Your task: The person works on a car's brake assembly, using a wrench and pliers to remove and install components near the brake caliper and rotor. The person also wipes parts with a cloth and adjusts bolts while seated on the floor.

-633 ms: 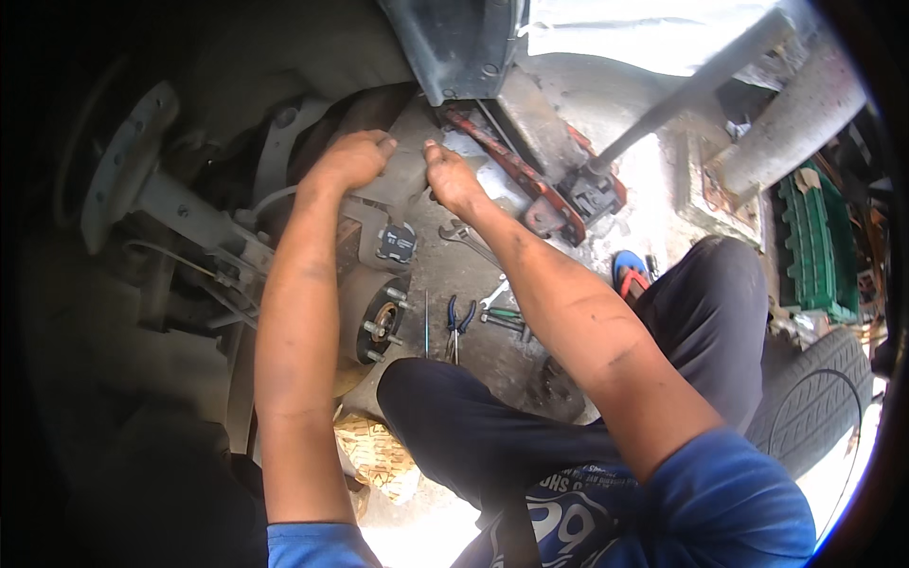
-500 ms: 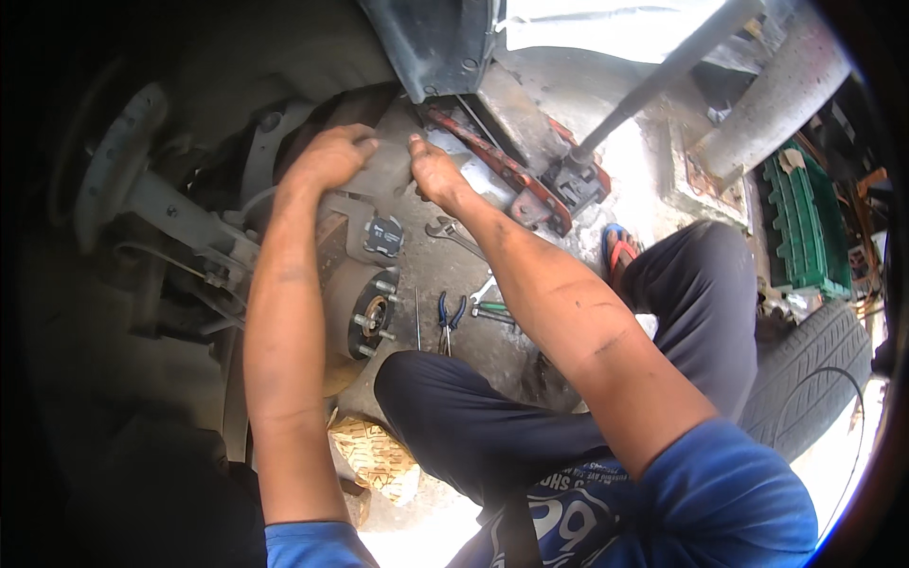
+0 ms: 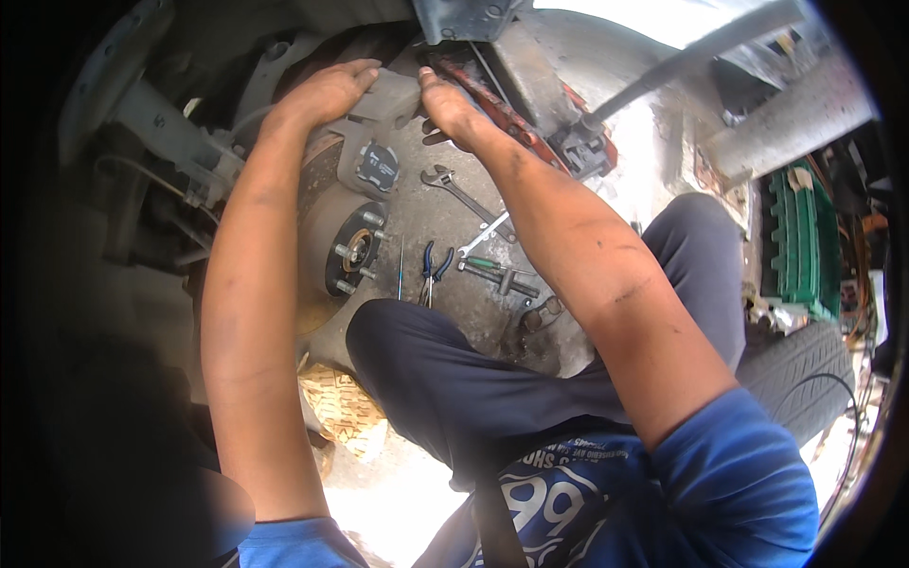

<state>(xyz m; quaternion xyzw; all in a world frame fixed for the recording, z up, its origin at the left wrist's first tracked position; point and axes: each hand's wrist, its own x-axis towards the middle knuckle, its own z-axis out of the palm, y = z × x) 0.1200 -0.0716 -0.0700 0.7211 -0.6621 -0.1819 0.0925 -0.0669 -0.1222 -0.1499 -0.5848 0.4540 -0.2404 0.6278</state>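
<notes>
A green crate [image 3: 793, 241] shows above a black tyre [image 3: 803, 377] at the right of the frame, below a thick grey post [image 3: 797, 125] at upper right. Blue-handled pliers [image 3: 436, 265] and an adjustable wrench [image 3: 470, 200] lie near the centre, patterned tan paper [image 3: 346, 407] at lower left.

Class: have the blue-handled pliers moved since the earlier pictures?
No. Judged against the studded wheel hub, the pliers lie just to its right, as before; only the camera's view has shifted.
</notes>
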